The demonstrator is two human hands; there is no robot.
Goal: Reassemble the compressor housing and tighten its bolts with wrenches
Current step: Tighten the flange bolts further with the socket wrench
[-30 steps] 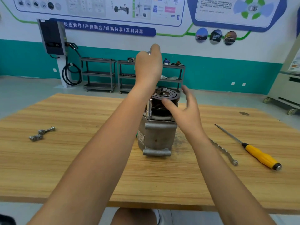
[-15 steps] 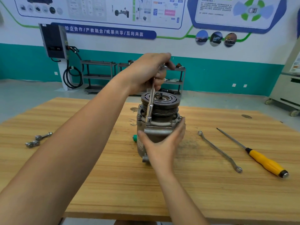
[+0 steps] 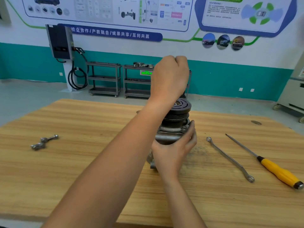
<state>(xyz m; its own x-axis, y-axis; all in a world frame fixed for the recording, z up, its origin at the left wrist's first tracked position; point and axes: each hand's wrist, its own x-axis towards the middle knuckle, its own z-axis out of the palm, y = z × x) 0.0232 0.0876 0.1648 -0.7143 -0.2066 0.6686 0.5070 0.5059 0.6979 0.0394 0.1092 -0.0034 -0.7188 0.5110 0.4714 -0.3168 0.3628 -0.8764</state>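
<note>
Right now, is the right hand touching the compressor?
Touching. The head view shows the right hand wrapped round the near side of the compressor, gripping its metal body below the pulley, with no gap between them.

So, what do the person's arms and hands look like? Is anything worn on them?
Nothing is worn, as far as the view shows. The left hand and the right hand have no gloves, and no watch or band shows at either wrist. Both arms are uncovered down to the edge of the picture, so no sleeve is in view. No ring shows on the visible fingers.
</note>
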